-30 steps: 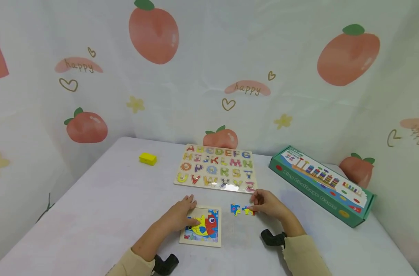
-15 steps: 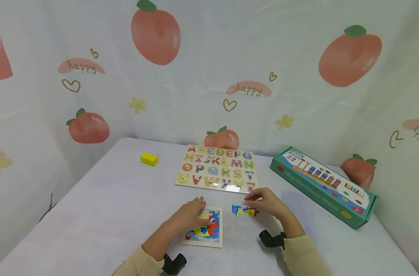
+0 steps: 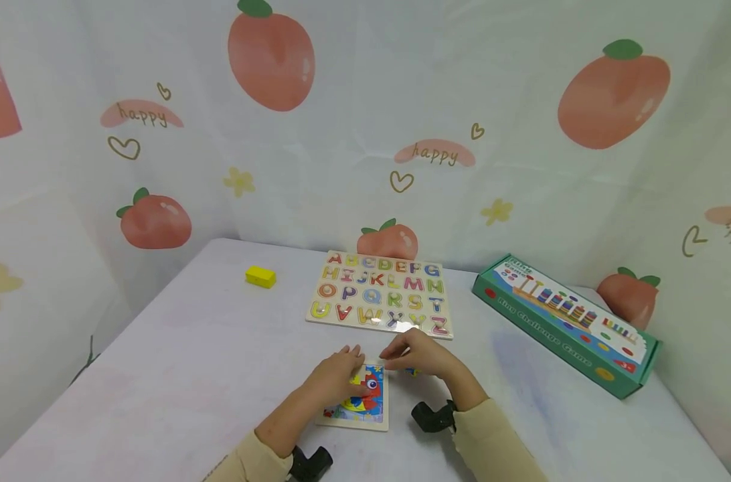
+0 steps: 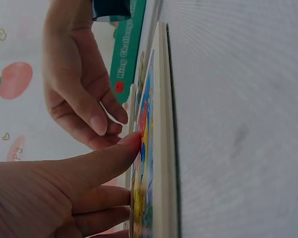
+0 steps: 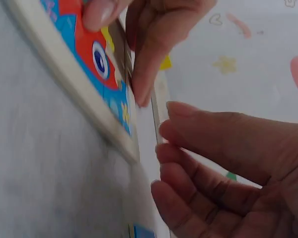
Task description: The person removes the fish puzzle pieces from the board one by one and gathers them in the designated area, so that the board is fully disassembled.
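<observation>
A square fish puzzle [image 3: 374,408] in a wooden frame lies on the table. My left hand [image 3: 335,376] rests on its left part. In the right wrist view, the left thumb [image 5: 100,12] presses the red fish head, and another left finger reaches the frame's far edge. My right hand [image 3: 422,355] hovers by the frame's top right corner, apart from it. Its fingers are loosely bent, and in the right wrist view nothing shows between the thumb and fingertips [image 5: 181,110]. A loose blue-and-yellow puzzle piece [image 3: 412,372] peeks out below the right hand; others may be hidden.
Behind the hands lies a wooden alphabet board [image 3: 377,294]. A green Ring Challenge Game box [image 3: 564,328] stands at the back right, and a yellow block [image 3: 260,276] at the back left. A patterned cloth [image 3: 329,167] hangs behind the table.
My right hand has moved left from the loose pieces to the puzzle frame's top right corner. My left hand has slid slightly right over the puzzle.
</observation>
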Tool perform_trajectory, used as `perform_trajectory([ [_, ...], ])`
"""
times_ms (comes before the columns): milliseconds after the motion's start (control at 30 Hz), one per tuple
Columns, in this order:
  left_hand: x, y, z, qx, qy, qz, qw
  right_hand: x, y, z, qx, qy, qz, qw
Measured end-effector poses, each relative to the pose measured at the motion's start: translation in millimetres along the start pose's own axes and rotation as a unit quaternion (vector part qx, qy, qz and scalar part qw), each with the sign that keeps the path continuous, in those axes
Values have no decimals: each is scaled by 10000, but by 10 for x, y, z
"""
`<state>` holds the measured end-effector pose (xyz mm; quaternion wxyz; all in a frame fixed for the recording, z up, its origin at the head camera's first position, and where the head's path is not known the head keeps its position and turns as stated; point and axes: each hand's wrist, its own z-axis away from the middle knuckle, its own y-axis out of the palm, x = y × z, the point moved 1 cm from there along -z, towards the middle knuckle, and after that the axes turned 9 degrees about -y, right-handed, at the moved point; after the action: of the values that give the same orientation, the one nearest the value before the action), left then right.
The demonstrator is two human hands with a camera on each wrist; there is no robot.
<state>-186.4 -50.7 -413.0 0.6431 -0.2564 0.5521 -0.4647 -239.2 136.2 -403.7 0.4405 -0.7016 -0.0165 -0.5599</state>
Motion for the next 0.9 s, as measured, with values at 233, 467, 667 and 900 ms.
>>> perform_trajectory([
  [233, 3, 9, -17, 0, -33, 61, 10000, 67, 126, -85, 88, 139, -10, 9999],
  [467, 3, -11, -9, -2, 67, 11, 10000, 102, 165, -82, 207, 5, 10, 9998],
  [667, 11, -22, 0, 41, 124, 127, 9998, 147, 205, -78, 93, -34, 134, 9999],
  [900, 11, -25, 9, 90, 149, 232, 9996, 110, 267, -90, -62, -24, 348, 9994],
])
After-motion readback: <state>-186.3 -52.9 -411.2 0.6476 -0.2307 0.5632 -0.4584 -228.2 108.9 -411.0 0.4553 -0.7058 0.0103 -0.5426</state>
